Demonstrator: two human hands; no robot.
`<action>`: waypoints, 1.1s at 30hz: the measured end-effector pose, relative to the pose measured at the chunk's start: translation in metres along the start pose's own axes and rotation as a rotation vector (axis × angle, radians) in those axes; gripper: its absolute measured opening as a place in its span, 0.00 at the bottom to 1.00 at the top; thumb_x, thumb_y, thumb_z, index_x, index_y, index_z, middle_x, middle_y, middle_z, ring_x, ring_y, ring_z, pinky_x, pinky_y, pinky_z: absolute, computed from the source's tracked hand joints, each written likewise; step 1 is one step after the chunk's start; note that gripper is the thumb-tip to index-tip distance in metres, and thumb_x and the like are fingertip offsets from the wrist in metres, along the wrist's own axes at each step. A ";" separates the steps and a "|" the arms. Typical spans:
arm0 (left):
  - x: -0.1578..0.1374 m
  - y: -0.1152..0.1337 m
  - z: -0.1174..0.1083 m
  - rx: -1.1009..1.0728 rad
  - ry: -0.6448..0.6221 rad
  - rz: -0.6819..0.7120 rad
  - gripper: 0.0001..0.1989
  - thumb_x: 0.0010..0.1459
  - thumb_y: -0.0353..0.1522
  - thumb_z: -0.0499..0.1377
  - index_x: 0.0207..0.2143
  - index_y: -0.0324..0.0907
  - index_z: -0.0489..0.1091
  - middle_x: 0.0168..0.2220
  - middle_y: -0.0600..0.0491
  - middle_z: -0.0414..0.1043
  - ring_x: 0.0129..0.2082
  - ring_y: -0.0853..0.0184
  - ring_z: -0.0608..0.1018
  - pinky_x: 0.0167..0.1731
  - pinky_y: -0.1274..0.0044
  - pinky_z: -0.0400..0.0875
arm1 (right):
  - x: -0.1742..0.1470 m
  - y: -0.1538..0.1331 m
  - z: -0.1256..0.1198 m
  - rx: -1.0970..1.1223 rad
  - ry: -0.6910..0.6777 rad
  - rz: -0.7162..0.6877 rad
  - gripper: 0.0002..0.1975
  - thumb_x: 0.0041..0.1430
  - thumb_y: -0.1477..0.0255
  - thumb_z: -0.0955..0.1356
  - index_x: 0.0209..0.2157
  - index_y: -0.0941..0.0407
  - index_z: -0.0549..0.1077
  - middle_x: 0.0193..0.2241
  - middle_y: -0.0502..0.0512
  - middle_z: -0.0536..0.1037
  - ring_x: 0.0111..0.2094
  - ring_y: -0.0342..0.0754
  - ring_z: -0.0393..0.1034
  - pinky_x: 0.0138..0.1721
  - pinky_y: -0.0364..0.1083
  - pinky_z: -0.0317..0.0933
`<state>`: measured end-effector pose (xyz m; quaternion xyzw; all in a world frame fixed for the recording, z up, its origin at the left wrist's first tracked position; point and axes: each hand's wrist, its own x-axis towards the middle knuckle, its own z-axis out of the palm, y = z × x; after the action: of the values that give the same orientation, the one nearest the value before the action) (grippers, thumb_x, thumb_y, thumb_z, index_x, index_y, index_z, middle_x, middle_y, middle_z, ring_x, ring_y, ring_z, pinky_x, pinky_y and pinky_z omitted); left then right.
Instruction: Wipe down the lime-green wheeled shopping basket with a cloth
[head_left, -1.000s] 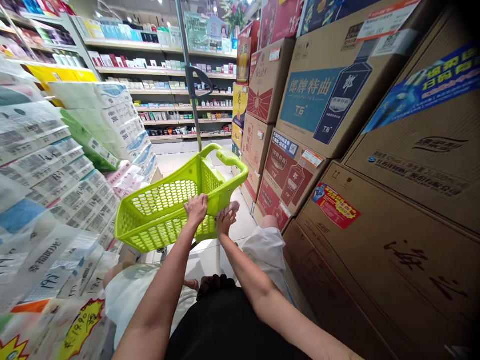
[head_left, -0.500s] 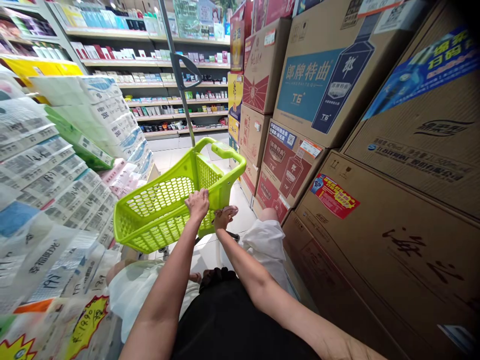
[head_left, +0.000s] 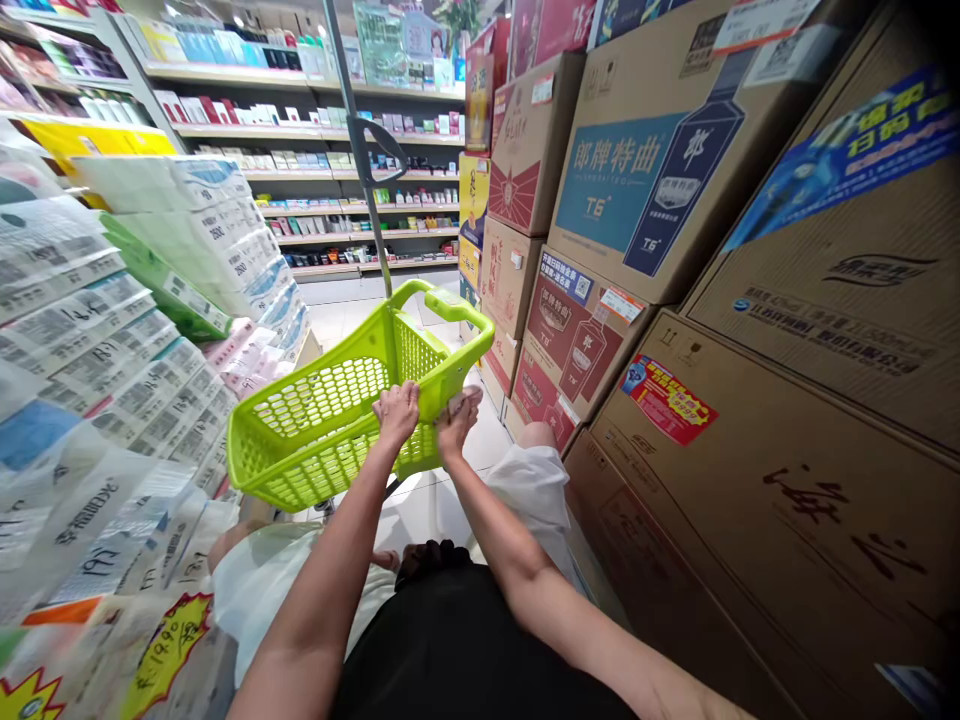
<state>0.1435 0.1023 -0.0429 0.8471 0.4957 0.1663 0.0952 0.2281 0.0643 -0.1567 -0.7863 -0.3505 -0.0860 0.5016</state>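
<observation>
I have my left hand (head_left: 397, 411) and right hand (head_left: 456, 421) clamped on the near rim of the green basket (head_left: 330, 410) at frame centre; it looks light, stiff plastic, best held there.

Upper centre: blue-panelled carton (head_left: 645, 170) reads "郎牌特曲" and "T6". Lower left: yellow price burst (head_left: 161, 655) reads "19.90". Left: white tissue packs (head_left: 225, 235) carry "280".
</observation>
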 end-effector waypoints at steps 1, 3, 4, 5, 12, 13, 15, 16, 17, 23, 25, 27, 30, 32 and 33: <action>-0.002 -0.007 -0.002 0.004 0.000 0.041 0.24 0.71 0.43 0.39 0.57 0.51 0.69 0.50 0.45 0.74 0.52 0.54 0.70 0.51 0.64 0.61 | 0.012 0.000 -0.010 0.017 0.027 0.028 0.27 0.65 0.73 0.56 0.63 0.67 0.59 0.59 0.82 0.64 0.60 0.66 0.61 0.59 0.68 0.57; -0.007 -0.029 -0.008 0.042 0.048 0.114 0.25 0.70 0.44 0.40 0.62 0.53 0.65 0.51 0.46 0.74 0.52 0.55 0.70 0.52 0.64 0.60 | 0.042 -0.002 -0.033 0.039 0.065 0.013 0.26 0.65 0.73 0.57 0.62 0.65 0.63 0.60 0.79 0.64 0.64 0.65 0.56 0.62 0.68 0.51; -0.010 -0.042 -0.010 0.083 0.101 0.094 0.26 0.70 0.45 0.40 0.62 0.54 0.66 0.51 0.45 0.74 0.52 0.55 0.71 0.53 0.63 0.60 | 0.058 -0.004 -0.046 0.041 0.065 -0.053 0.25 0.65 0.73 0.57 0.61 0.64 0.64 0.60 0.76 0.64 0.65 0.64 0.54 0.64 0.68 0.49; -0.013 -0.056 -0.013 0.114 0.151 0.044 0.27 0.70 0.45 0.38 0.61 0.52 0.68 0.51 0.44 0.74 0.52 0.54 0.71 0.54 0.62 0.59 | 0.074 -0.006 -0.058 0.030 0.056 -0.142 0.24 0.65 0.72 0.58 0.61 0.62 0.66 0.60 0.73 0.65 0.66 0.64 0.52 0.65 0.68 0.47; -0.019 -0.089 -0.022 0.216 0.015 -0.231 0.36 0.68 0.48 0.33 0.41 0.44 0.79 0.39 0.40 0.80 0.42 0.52 0.79 0.47 0.63 0.63 | 0.103 -0.026 -0.077 -0.101 -0.092 -0.501 0.18 0.65 0.76 0.59 0.51 0.58 0.74 0.56 0.65 0.72 0.66 0.57 0.54 0.69 0.61 0.45; -0.019 -0.085 -0.022 0.214 0.026 -0.232 0.36 0.68 0.47 0.33 0.41 0.44 0.79 0.40 0.40 0.80 0.41 0.52 0.79 0.47 0.63 0.63 | 0.100 -0.028 -0.075 -0.100 -0.149 -0.571 0.17 0.66 0.76 0.59 0.50 0.58 0.74 0.55 0.64 0.73 0.66 0.56 0.55 0.68 0.59 0.46; -0.018 -0.079 -0.021 0.193 0.040 -0.217 0.35 0.68 0.47 0.34 0.42 0.44 0.79 0.41 0.40 0.81 0.41 0.53 0.79 0.46 0.64 0.63 | 0.104 -0.029 -0.075 -0.100 -0.285 -0.744 0.16 0.67 0.76 0.59 0.49 0.56 0.75 0.54 0.62 0.74 0.64 0.54 0.57 0.68 0.57 0.47; -0.019 -0.077 -0.020 0.175 0.043 -0.204 0.34 0.68 0.47 0.35 0.43 0.45 0.79 0.41 0.40 0.81 0.41 0.53 0.79 0.45 0.64 0.63 | 0.110 -0.028 -0.078 -0.108 -0.331 -0.800 0.15 0.67 0.75 0.60 0.49 0.56 0.75 0.54 0.61 0.74 0.64 0.54 0.58 0.68 0.57 0.47; -0.019 -0.075 -0.019 0.156 0.041 -0.197 0.34 0.67 0.48 0.35 0.42 0.46 0.79 0.41 0.41 0.81 0.41 0.53 0.79 0.44 0.65 0.64 | 0.119 -0.026 -0.081 -0.124 -0.341 -0.805 0.15 0.68 0.74 0.60 0.48 0.56 0.75 0.54 0.61 0.75 0.63 0.54 0.60 0.69 0.58 0.47; -0.015 -0.065 -0.008 0.065 0.027 -0.259 0.37 0.66 0.50 0.35 0.36 0.45 0.82 0.40 0.41 0.81 0.41 0.52 0.79 0.38 0.68 0.65 | 0.143 -0.027 -0.082 -0.189 -0.185 -0.580 0.15 0.67 0.76 0.60 0.47 0.60 0.75 0.51 0.66 0.76 0.62 0.56 0.59 0.69 0.59 0.43; -0.013 -0.064 -0.005 0.061 0.034 -0.271 0.38 0.66 0.51 0.35 0.37 0.44 0.82 0.40 0.40 0.81 0.40 0.52 0.80 0.37 0.68 0.65 | 0.131 -0.032 -0.073 -0.164 -0.299 -0.733 0.15 0.65 0.78 0.60 0.48 0.60 0.75 0.51 0.64 0.76 0.63 0.55 0.58 0.69 0.56 0.46; -0.011 -0.064 -0.004 0.063 0.030 -0.275 0.38 0.66 0.51 0.35 0.36 0.44 0.82 0.40 0.41 0.81 0.40 0.53 0.80 0.36 0.69 0.65 | 0.126 -0.036 -0.069 -0.145 -0.422 -0.875 0.14 0.65 0.78 0.61 0.47 0.58 0.75 0.50 0.62 0.77 0.61 0.54 0.61 0.68 0.55 0.49; -0.010 -0.065 -0.003 0.048 0.022 -0.273 0.37 0.66 0.51 0.35 0.37 0.45 0.82 0.40 0.42 0.82 0.40 0.54 0.80 0.35 0.70 0.65 | 0.139 -0.041 -0.074 -0.159 -0.421 -0.800 0.13 0.66 0.77 0.61 0.46 0.59 0.75 0.47 0.64 0.77 0.53 0.55 0.67 0.63 0.57 0.55; -0.011 -0.065 -0.002 0.040 0.034 -0.269 0.37 0.66 0.51 0.35 0.38 0.46 0.82 0.40 0.43 0.82 0.40 0.55 0.80 0.35 0.71 0.65 | 0.147 -0.046 -0.076 -0.140 -0.366 -0.641 0.16 0.68 0.75 0.59 0.49 0.62 0.74 0.45 0.66 0.77 0.48 0.56 0.69 0.58 0.58 0.61; -0.012 -0.065 -0.002 0.040 0.044 -0.267 0.37 0.66 0.51 0.35 0.38 0.46 0.82 0.40 0.43 0.82 0.39 0.55 0.80 0.34 0.71 0.65 | 0.147 -0.049 -0.075 -0.103 -0.374 -0.588 0.17 0.69 0.73 0.58 0.52 0.62 0.73 0.44 0.65 0.78 0.46 0.55 0.70 0.55 0.57 0.63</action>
<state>0.0854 0.1239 -0.0648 0.7716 0.6091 0.1607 0.0886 0.3214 0.0809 -0.0130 -0.6783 -0.6427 -0.0990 0.3421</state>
